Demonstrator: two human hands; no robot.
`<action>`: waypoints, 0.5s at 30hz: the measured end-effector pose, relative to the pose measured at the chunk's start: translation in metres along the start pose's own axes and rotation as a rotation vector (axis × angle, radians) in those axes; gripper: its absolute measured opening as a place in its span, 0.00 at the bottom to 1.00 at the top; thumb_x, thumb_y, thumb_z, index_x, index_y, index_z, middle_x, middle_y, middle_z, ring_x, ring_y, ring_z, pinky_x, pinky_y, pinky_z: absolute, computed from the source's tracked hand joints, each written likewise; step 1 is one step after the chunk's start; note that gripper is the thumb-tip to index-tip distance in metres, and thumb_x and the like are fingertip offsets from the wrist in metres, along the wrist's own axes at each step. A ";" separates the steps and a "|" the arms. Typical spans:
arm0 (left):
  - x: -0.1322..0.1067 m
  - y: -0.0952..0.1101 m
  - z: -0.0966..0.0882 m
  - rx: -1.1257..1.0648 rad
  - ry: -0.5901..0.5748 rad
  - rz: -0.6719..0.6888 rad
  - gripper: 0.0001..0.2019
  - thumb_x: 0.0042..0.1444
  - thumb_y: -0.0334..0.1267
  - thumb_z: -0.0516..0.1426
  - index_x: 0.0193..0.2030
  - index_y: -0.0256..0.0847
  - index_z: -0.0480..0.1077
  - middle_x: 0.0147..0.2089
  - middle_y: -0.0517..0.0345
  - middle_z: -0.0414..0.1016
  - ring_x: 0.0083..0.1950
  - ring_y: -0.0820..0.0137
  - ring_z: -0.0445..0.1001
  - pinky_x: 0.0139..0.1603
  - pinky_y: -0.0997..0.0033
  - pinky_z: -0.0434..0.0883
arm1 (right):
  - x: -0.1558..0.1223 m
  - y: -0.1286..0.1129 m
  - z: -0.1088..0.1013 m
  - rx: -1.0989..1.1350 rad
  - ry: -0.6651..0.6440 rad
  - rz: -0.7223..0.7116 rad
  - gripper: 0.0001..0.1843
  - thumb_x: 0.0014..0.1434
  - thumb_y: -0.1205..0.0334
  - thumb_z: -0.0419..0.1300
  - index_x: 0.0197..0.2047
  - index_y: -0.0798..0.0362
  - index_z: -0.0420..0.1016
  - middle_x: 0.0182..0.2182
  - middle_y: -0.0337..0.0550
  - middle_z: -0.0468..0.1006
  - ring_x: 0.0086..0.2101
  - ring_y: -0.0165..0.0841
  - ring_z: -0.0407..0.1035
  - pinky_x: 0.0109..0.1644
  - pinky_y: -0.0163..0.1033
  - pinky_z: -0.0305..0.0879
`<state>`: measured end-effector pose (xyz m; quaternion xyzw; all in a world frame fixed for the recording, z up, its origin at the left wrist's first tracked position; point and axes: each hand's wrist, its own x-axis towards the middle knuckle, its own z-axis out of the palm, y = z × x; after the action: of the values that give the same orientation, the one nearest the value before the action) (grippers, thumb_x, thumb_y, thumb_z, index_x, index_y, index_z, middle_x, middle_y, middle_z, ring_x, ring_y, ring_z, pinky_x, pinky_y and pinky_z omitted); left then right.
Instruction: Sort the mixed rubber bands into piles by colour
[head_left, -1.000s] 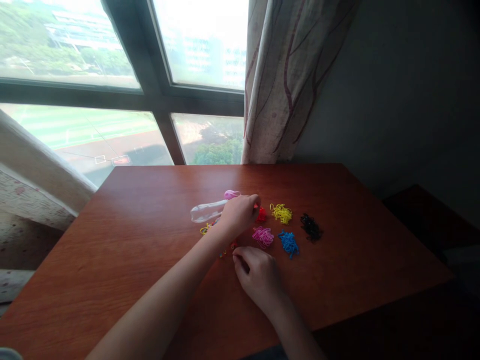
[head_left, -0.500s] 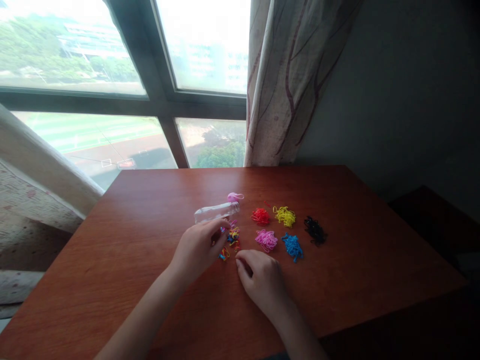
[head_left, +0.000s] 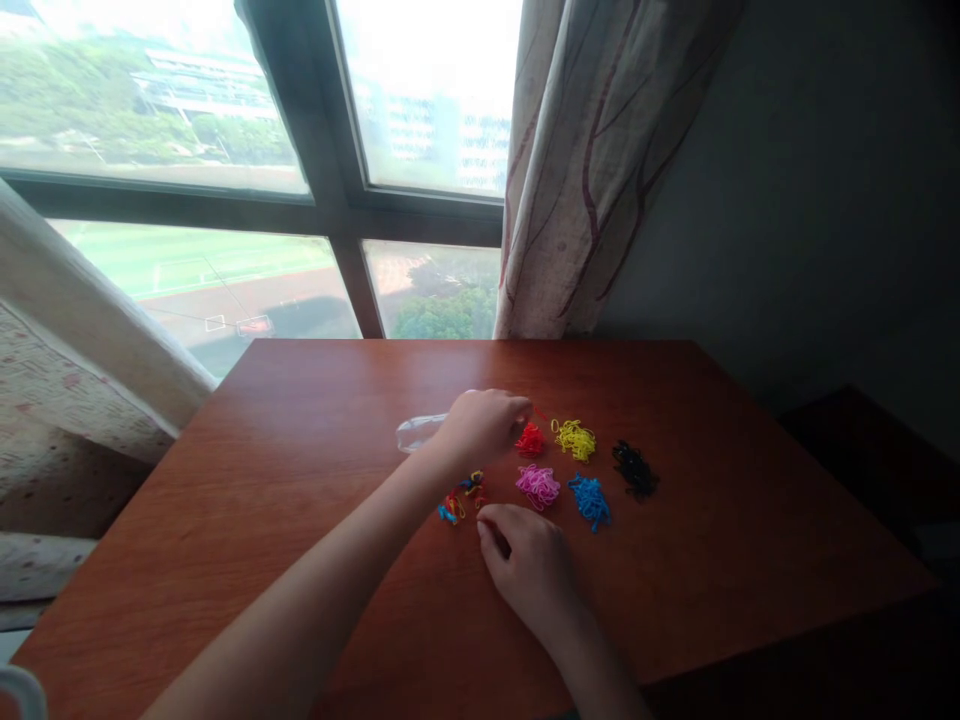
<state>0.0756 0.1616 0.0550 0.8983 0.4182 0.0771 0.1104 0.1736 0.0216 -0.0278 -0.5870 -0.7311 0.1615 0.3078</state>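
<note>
My left hand (head_left: 486, 425) reaches across to the red rubber band pile (head_left: 530, 440), its fingers closed together over the pile's far left edge. Whatever is between those fingertips is too small to make out. Resting on the table nearer to me, my right hand (head_left: 531, 555) is curled with thumb and forefinger pinched; what they hold, if anything, is hidden. Just beyond its fingertips lies a mixed pile of colored rubber bands (head_left: 454, 508), partly covered by my left forearm. A pink rubber band pile (head_left: 538, 486) sits between my two hands, slightly to the right.
To the right lie yellow bands (head_left: 575, 440), blue bands (head_left: 591, 502) and black bands (head_left: 634, 468) in separate piles. A clear plastic bottle (head_left: 417, 433) lies behind my left arm. The wooden table (head_left: 247, 500) meets a window with curtains (head_left: 555, 200).
My left hand has moved right and away from me, from the mixed pile to the red pile, now hiding part of the bottle and the far pink bands. My right hand stays put.
</note>
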 end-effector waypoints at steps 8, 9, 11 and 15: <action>0.080 -0.003 0.025 0.069 -0.251 0.074 0.16 0.64 0.43 0.57 0.56 0.40 0.68 0.56 0.50 0.71 0.52 0.64 0.74 0.51 0.56 0.75 | 0.001 0.001 0.000 0.047 0.003 -0.010 0.09 0.63 0.69 0.54 0.38 0.49 0.75 0.32 0.40 0.79 0.33 0.33 0.73 0.38 0.33 0.61; 0.083 -0.004 0.027 0.075 -0.265 0.076 0.17 0.64 0.43 0.57 0.57 0.40 0.68 0.57 0.50 0.71 0.52 0.64 0.74 0.51 0.56 0.75 | 0.001 0.001 0.000 0.054 0.001 -0.007 0.09 0.62 0.69 0.54 0.38 0.49 0.75 0.32 0.40 0.79 0.33 0.33 0.73 0.38 0.34 0.61; 0.086 -0.004 0.031 0.086 -0.283 0.073 0.17 0.64 0.42 0.57 0.57 0.40 0.68 0.57 0.50 0.71 0.52 0.63 0.74 0.51 0.56 0.74 | 0.000 0.001 0.000 0.061 0.002 -0.007 0.09 0.62 0.69 0.54 0.38 0.49 0.75 0.32 0.40 0.79 0.34 0.33 0.73 0.39 0.34 0.61; 0.083 -0.008 0.031 0.094 -0.292 0.055 0.17 0.64 0.42 0.57 0.57 0.40 0.68 0.56 0.50 0.71 0.52 0.63 0.74 0.51 0.56 0.74 | 0.000 0.000 -0.001 0.047 -0.003 -0.008 0.09 0.62 0.70 0.55 0.38 0.49 0.75 0.33 0.40 0.80 0.34 0.33 0.74 0.39 0.33 0.61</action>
<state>0.1300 0.2261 0.0274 0.9153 0.3761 -0.0710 0.1255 0.1741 0.0217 -0.0269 -0.5765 -0.7299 0.1782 0.3211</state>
